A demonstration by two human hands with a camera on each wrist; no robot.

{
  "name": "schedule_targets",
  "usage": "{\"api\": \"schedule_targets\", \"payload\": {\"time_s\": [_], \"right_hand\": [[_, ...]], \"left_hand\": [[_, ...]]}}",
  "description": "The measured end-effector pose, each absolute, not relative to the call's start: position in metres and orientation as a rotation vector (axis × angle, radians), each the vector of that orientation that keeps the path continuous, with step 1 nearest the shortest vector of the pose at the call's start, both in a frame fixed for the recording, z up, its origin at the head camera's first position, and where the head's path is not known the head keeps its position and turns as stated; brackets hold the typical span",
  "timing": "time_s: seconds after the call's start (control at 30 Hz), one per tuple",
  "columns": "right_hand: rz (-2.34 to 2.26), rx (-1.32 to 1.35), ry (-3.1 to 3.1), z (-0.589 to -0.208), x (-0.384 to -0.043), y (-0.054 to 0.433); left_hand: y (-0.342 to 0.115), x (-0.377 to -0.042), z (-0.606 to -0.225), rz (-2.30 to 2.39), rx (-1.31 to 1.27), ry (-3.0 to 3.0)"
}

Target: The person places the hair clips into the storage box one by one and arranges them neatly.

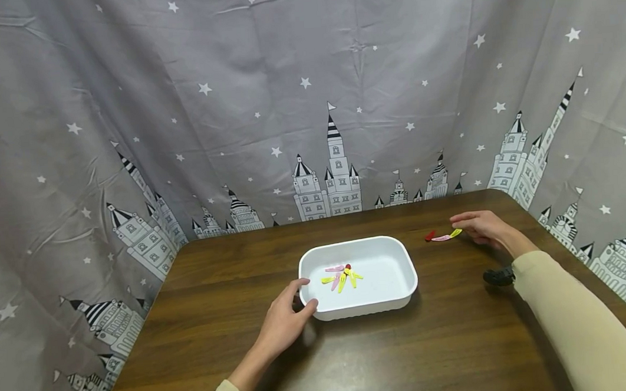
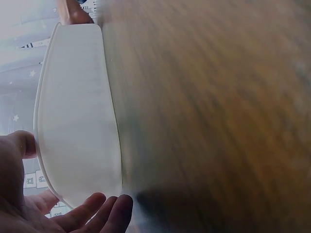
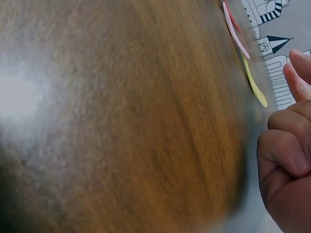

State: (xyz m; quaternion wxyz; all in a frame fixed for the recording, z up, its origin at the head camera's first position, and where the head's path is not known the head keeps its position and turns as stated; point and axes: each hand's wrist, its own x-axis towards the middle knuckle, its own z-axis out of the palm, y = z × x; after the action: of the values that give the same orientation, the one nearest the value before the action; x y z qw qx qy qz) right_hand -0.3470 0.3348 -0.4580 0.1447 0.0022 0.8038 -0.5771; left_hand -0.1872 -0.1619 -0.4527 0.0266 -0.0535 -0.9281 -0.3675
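Observation:
A white plastic tray (image 1: 374,303) sits on the table with pink, yellow and red hair clips (image 1: 342,276) in a loose cluster inside. My left hand (image 1: 285,321) holds its near left corner, thumb and index finger at the rim; in the left wrist view, other fingers (image 2: 97,213) lie against the outer wall. To the right of the tray, a red clip (image 1: 429,236), a pink clip (image 1: 441,238) and a yellow clip (image 1: 455,233) form a row. My right hand (image 1: 485,229) hovers beside the yellow clip. In the right wrist view that clip (image 3: 254,85) appears apart from the fingers.
The dark wooden table (image 1: 208,319) extends around the tray. Behind it hangs a grey curtain (image 1: 267,133) printed with stars and castles. A black object (image 1: 499,276) is at my right wrist, by the sleeve.

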Motion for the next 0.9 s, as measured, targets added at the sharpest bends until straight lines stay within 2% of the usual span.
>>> {"api": "schedule_targets", "payload": {"time_s": [0.9], "right_hand": [[-1.592, 0.1, 2.376, -0.4645, -0.3454, 0.3415]], "left_hand": [[-0.1619, -0.188, -0.4521, -1.141, -0.165, -2.881]]}}
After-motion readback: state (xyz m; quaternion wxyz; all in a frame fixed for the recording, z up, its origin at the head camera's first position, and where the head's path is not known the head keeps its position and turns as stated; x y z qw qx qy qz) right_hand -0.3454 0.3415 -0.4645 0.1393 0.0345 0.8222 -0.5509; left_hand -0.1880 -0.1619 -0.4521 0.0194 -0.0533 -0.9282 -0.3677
